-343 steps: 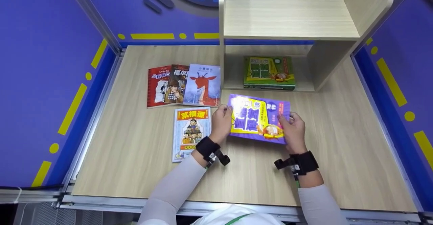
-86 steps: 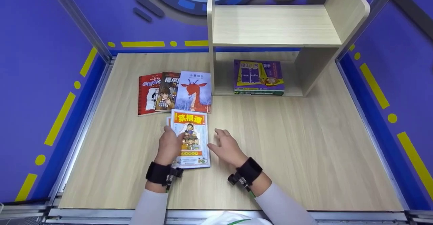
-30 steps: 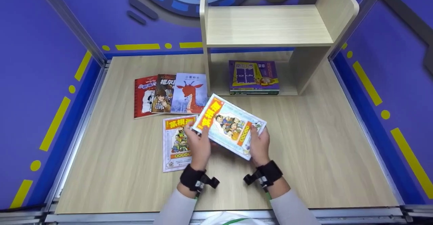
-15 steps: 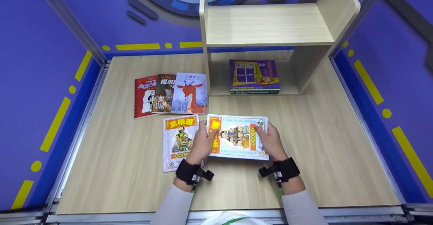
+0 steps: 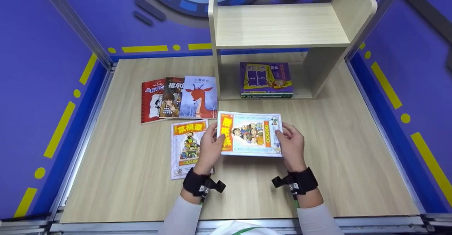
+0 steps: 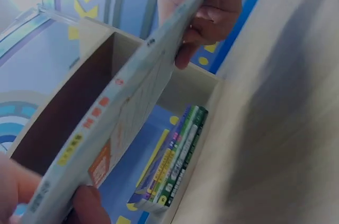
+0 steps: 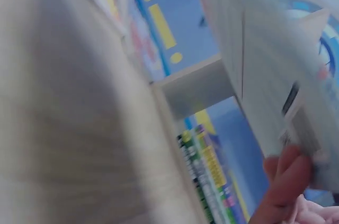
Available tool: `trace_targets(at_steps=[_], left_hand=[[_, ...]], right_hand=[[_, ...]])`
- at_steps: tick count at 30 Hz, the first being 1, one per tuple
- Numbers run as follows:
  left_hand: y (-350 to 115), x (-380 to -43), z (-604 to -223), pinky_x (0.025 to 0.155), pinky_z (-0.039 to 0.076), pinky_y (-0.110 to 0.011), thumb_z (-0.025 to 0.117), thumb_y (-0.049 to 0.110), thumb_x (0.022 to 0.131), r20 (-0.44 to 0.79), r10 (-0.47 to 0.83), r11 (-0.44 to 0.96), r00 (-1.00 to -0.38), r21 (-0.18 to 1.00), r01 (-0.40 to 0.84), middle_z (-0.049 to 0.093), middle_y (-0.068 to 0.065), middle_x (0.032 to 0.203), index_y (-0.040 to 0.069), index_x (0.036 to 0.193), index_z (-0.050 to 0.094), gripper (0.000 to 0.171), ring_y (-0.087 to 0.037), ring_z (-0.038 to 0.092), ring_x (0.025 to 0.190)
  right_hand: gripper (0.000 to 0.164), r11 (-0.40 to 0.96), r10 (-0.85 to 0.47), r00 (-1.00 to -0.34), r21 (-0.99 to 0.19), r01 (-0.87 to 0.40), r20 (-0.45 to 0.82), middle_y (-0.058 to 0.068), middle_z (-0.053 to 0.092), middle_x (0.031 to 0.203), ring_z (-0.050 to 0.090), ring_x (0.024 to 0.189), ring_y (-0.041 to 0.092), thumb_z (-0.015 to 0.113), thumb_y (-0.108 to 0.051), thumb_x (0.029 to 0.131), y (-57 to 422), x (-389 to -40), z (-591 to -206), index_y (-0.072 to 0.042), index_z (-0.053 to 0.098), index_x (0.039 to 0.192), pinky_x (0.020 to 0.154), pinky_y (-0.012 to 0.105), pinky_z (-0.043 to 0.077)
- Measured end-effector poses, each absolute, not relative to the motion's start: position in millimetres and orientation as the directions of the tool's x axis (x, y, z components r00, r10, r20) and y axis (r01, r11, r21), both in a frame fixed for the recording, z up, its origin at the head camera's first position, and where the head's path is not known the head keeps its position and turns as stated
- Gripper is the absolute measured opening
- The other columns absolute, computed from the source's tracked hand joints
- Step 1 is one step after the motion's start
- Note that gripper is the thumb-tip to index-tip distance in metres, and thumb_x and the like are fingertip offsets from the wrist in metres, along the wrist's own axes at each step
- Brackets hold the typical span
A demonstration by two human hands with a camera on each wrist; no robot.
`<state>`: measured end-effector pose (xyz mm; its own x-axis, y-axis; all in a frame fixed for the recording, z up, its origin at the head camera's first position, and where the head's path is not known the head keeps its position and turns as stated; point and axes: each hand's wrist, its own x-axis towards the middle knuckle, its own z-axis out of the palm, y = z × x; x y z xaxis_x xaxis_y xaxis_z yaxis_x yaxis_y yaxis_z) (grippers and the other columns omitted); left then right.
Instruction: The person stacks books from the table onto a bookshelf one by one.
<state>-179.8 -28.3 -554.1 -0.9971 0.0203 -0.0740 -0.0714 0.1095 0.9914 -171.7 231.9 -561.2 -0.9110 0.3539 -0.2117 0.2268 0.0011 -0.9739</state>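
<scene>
Both hands hold a light blue picture book [image 5: 248,135], turned sideways with its orange title panel at the left. My left hand [image 5: 210,150] grips the left end, thumb on the cover. At the other end, my right hand [image 5: 292,146] pinches the edge, thumb on top and fingers underneath. The left wrist view shows the book's spine [image 6: 114,89] and the gap between it and the table. Just left of the hands, a similar book titled 菜根谭 [image 5: 189,146] lies flat, partly covered by my left hand. In the right wrist view, fingers [image 7: 286,181] press the book's underside.
A wooden shelf unit [image 5: 282,24] stands at the back. Its lower compartment holds a stack of books [image 5: 266,79], purple on top. Left of it lie a deer-cover book [image 5: 198,97], a brown book [image 5: 171,102] and a red book [image 5: 152,100], overlapping. Blue walls enclose the table [image 5: 349,164].
The purple book held earliest now tops the shelf stack. Both hands have lifted the light blue book off the one beneath, turned it sideways, and moved it slightly toward the shelf.
</scene>
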Motion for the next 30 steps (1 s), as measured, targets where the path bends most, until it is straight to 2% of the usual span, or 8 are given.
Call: trace_targets(at_steps=[2, 4, 7, 11, 17, 22, 26, 30], left_hand=[[-31.6, -181.5, -549.3, 0.101, 0.061, -0.036, 0.065, 0.004, 0.1, -0.06, 0.121, 0.037, -0.991, 0.998, -0.056, 0.054, -0.024, 0.154, -0.001, 0.164, 0.034, 0.071, -0.031, 0.063, 0.13], [-35.5, -183.8, -542.5, 0.105, 0.059, -0.039, 0.073, 0.003, 0.095, -0.049, 0.227, -0.007, -0.973, 0.999, -0.052, 0.048, -0.024, 0.159, 0.001, 0.168, 0.024, 0.088, -0.035, 0.058, 0.137], [-40.4, -189.7, -530.8, 0.104, 0.06, -0.038, 0.084, 0.002, 0.086, -0.018, 0.347, 0.019, -0.938, 1.0, -0.012, 0.039, -0.019, 0.166, 0.007, 0.171, 0.014, 0.111, -0.034, 0.057, 0.136], [-41.9, -199.3, -513.8, 0.099, 0.062, -0.035, 0.093, 0.005, 0.079, -0.011, 0.422, 0.222, -0.906, 0.971, 0.092, 0.035, -0.01, 0.17, 0.019, 0.173, 0.008, 0.128, -0.025, 0.06, 0.128], [-34.7, -213.4, -494.4, 0.109, 0.056, -0.041, 0.098, 0.015, 0.075, -0.003, 0.444, 0.506, -0.896, 0.826, 0.248, 0.044, -0.009, 0.165, 0.016, 0.172, 0.011, 0.13, -0.023, 0.059, 0.131], [-30.6, -219.4, -486.8, 0.113, 0.052, -0.048, 0.099, 0.012, 0.072, 0.012, 0.411, 0.591, -0.912, 0.758, 0.276, 0.04, -0.016, 0.169, 0.005, 0.17, 0.016, 0.129, -0.03, 0.057, 0.132], [-27.7, -219.6, -484.8, 0.109, 0.054, -0.049, 0.098, 0.014, 0.074, 0.026, 0.377, 0.6, -0.926, 0.754, 0.266, 0.044, -0.017, 0.165, 0.005, 0.17, 0.018, 0.126, -0.03, 0.057, 0.127], [-24.6, -220.5, -485.2, 0.11, 0.054, -0.049, 0.096, 0.015, 0.076, 0.065, 0.364, 0.589, -0.929, 0.757, 0.284, 0.044, -0.018, 0.165, 0.003, 0.17, 0.017, 0.123, -0.031, 0.056, 0.132]], right_hand=[[0.045, 0.001, 0.329, -0.922, -0.977, 0.215, -0.203, 0.018, 0.068, 0.128, 0.071, 0.097, 0.016, 0.059, -0.004, 0.106, 234.8, -169.8, -552.6, -0.004, 0.056, 0.151, 0.077, 0.024, 0.062], [0.051, 0.017, 0.278, -0.942, -0.98, 0.2, -0.188, 0.018, 0.063, 0.135, 0.068, 0.105, 0.017, 0.056, -0.001, 0.106, 240.9, -168.8, -543.0, -0.005, 0.05, 0.157, 0.083, 0.024, 0.062], [0.071, 0.051, 0.137, -0.977, -0.984, 0.173, -0.165, 0.019, 0.053, 0.149, 0.065, 0.116, 0.016, 0.062, 0.004, 0.101, 256.1, -169.4, -527.7, -0.008, 0.035, 0.166, 0.094, 0.024, 0.061], [0.1, 0.077, -0.061, -0.988, -0.988, 0.134, -0.138, 0.019, 0.044, 0.16, 0.062, 0.132, 0.023, 0.073, 0.012, 0.09, 279.9, -171.1, -510.1, -0.01, 0.02, 0.171, 0.101, 0.026, 0.059], [0.122, 0.394, -0.155, -0.974, -0.914, 0.091, -0.164, 0.019, 0.029, 0.173, 0.048, 0.149, 0.041, 0.08, 0.012, 0.084, 293.4, -172.8, -492.3, -0.018, 0.002, 0.173, 0.1, 0.03, 0.059], [0.133, 0.568, -0.155, -0.971, -0.821, 0.062, -0.181, 0.023, 0.031, 0.17, 0.051, 0.145, 0.044, 0.084, 0.012, 0.077, 287.2, -174.4, -482.7, -0.02, -0.003, 0.172, 0.1, 0.046, 0.061], [0.129, 0.6, -0.123, -0.976, -0.797, 0.072, -0.18, 0.024, 0.04, 0.163, 0.055, 0.14, 0.045, 0.085, 0.009, 0.078, 282.0, -175.2, -482.0, -0.016, 0.0, 0.172, 0.1, 0.05, 0.061], [0.111, 0.621, -0.065, -0.984, -0.779, 0.088, -0.163, 0.023, 0.053, 0.15, 0.061, 0.131, 0.043, 0.081, 0.002, 0.084, 278.2, -175.6, -483.4, -0.012, 0.013, 0.17, 0.098, 0.051, 0.06]])
